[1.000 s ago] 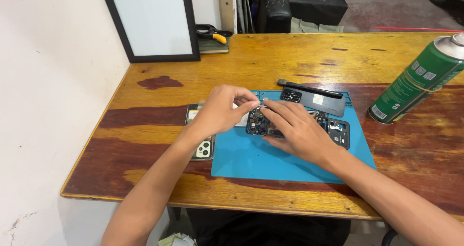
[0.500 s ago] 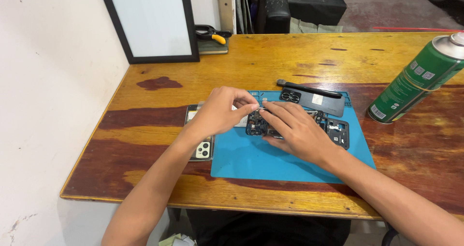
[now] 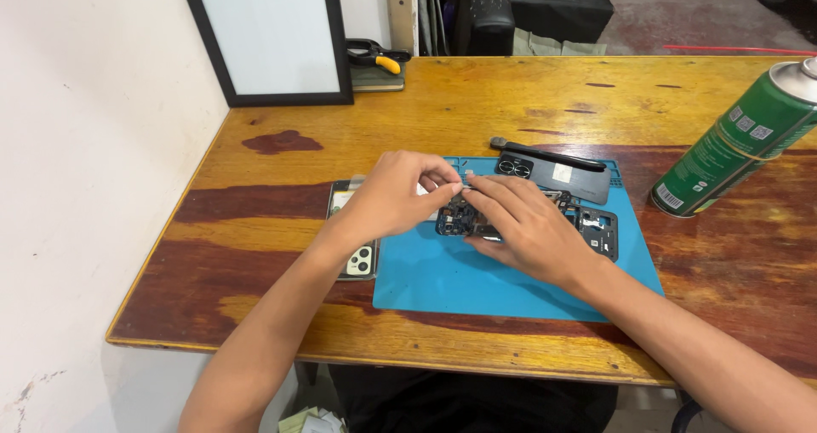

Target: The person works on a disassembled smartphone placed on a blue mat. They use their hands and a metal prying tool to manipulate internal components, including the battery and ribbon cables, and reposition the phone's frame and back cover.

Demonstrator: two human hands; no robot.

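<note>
From the head camera, both hands meet over an opened phone [image 3: 528, 220] lying on a blue mat [image 3: 477, 280] on the wooden table [image 3: 511, 101]. The phone's long axis runs roughly from 9 to 3 o'clock, slightly tipped down toward 4; its insides face up, with dark boards showing at the left end and at the right end near 3 o'clock. The left hand [image 3: 387, 196] comes in from 7 o'clock, its fingers curled and pinched at the phone's upper left edge; what it pinches is too small to tell. The right hand [image 3: 523, 229] comes in from 4 o'clock and lies flat on the phone's middle, fingers stretched toward 10 o'clock, fingertips [image 3: 471, 188] meeting those of the left hand; whether it grips anything I cannot tell. Just above the phone, at 12 o'clock on the mat, lies a dark back cover [image 3: 562, 176] with a thin black tool [image 3: 545, 154] along its top. A second phone [image 3: 357, 258] lies beside the mat's left edge, partly under the left wrist. A green spray can [image 3: 740, 143] stands tilted at 2 o'clock, well apart. At 11 o'clock a framed board [image 3: 264, 37] leans on the wall, with pliers [image 3: 379, 57] beside it.
</note>
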